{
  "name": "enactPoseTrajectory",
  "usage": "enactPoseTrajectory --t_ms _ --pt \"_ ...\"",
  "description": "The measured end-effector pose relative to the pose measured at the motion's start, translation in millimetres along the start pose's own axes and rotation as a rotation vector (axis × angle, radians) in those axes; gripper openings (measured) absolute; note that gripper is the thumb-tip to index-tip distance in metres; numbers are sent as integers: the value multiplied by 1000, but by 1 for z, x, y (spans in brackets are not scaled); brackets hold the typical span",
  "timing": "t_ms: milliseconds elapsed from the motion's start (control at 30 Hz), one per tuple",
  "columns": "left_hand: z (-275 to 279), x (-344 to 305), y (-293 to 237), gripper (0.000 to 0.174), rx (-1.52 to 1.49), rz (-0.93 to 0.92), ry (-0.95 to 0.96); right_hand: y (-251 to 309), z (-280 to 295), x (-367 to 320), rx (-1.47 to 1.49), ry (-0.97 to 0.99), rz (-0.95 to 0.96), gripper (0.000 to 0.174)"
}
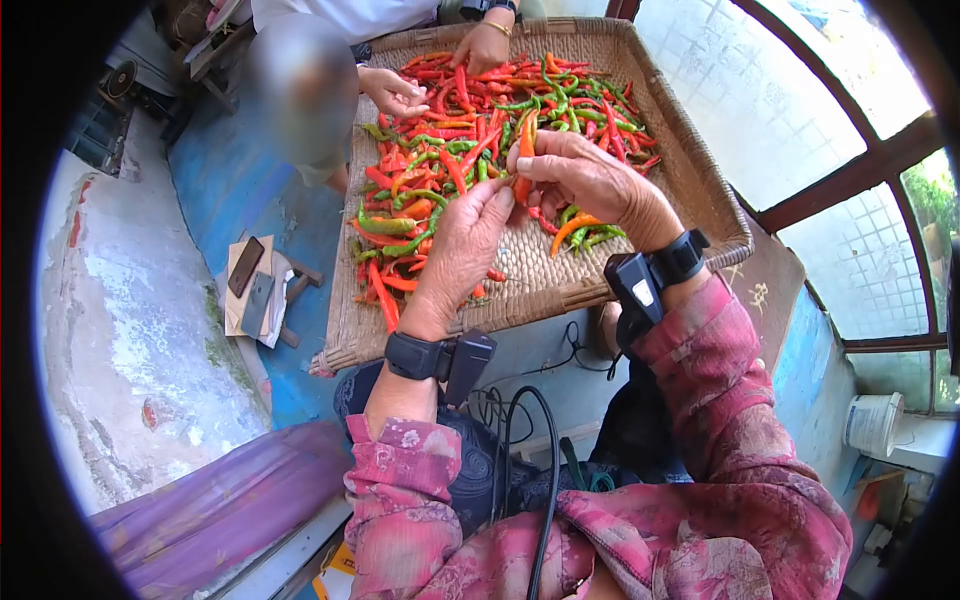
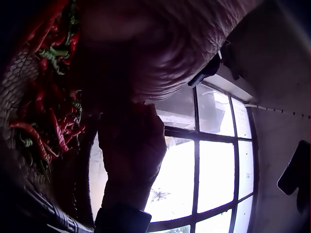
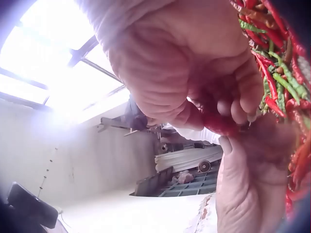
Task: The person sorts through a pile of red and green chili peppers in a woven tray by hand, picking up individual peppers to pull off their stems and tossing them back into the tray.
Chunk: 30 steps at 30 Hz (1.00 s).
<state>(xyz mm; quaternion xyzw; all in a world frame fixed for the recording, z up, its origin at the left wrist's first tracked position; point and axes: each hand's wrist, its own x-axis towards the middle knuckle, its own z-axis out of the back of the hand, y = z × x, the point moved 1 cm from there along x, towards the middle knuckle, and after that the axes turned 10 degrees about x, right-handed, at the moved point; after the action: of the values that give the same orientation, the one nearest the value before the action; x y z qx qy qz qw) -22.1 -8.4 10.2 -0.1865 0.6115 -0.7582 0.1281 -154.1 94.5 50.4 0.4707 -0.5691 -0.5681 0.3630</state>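
A reddish-orange chili pepper stands upright between the fingers of my right hand, which grips it above the woven tray. My left hand meets it at the lower end, thumb and fingers pinching there. Seen from the right wrist, the red pepper lies under the curled right fingers, with the left thumb right at its end. Around both hands, red and green chilies are spread over the tray. The left wrist view shows my hands dark and mostly hides the pepper.
Across the tray, another person's hands reach among the chilies. Two phones lie on a small stool at the left. Black cables hang near my lap. A paned window runs along the right, with a white bucket below.
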Motion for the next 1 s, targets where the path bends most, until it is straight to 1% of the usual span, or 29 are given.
enactPoseTrajectory --t_ms 33,100,133,167,200,233,267,300,333,367,400,433,467,500,533,567,633,667,700,767,800,833,900,933,967,1000 --pt "0 -1 -3 31 0 -11 -1 0 -1 0 -23 -31 2 27" --pt "0 -6 -10 30 127 148 20 -1 2 1 20 -22 68 32" --pt "-2 -4 -7 26 125 136 -35 -1 1 0 -13 -72 122 35" --pt "-3 -2 -3 26 123 130 -36 -1 -2 -1 -45 -121 174 39" --pt "-2 -1 -4 25 125 88 -94 -2 -5 -1 -17 -120 191 39" --pt "-2 -1 -5 23 128 48 -151 -4 -6 0 -16 -120 191 39" --pt "-2 -1 -6 27 153 61 -155 -6 -7 2 -102 -45 132 37" --pt "-1 -1 -10 27 155 59 -153 -9 -7 4 -189 30 75 35" --pt "0 -2 -13 29 88 94 -168 -11 -7 4 -185 24 105 28" --pt "0 -3 -14 31 19 130 -183 -11 -5 4 -185 23 104 28" --pt "0 -3 -13 31 -5 151 -222 -7 -2 4 -194 -31 107 26" --pt "1 -2 -10 31 -7 156 -223 -5 2 4 -201 -85 108 25" --pt "3 0 -5 29 -83 147 -229 -5 8 6 -293 -152 52 26" --pt "5 -1 -2 27 -156 142 -233 -6 14 8 -327 -198 82 27" --pt "7 -2 0 24 -223 153 -186 -11 19 11 -246 -280 135 26" --pt "7 -1 0 24 -222 158 -187 -15 25 14 -169 -361 190 26" --pt "5 -2 -1 22 -257 175 -178 -20 39 18 -475 -620 412 33" --pt "8 -4 -1 20 -278 191 -144 -29 45 23 -815 -829 701 41" --pt "9 -3 0 19 -276 186 -155 -29 40 23 -775 -872 687 39" --pt "14 -2 5 20 -303 139 -108 -8 17 11 -652 -443 347 35" --pt "14 -1 5 20 -301 150 -108 -15 0 11 -321 -320 440 33" --pt "14 -1 1 22 -266 157 -76 -9 -14 6 -253 -225 241 33" --pt "12 -3 -7 23 -230 173 -38 -13 -25 7 -180 -88 245 36" --pt "12 -4 -12 22 -135 197 -27 -23 -26 16 -149 -127 397 31" --pt "11 -5 -14 22 -40 218 -16 -24 -22 19 -143 -130 394 31" --pt "13 -3 -11 26 51 152 -11 -20 -20 19 -64 -197 319 29"
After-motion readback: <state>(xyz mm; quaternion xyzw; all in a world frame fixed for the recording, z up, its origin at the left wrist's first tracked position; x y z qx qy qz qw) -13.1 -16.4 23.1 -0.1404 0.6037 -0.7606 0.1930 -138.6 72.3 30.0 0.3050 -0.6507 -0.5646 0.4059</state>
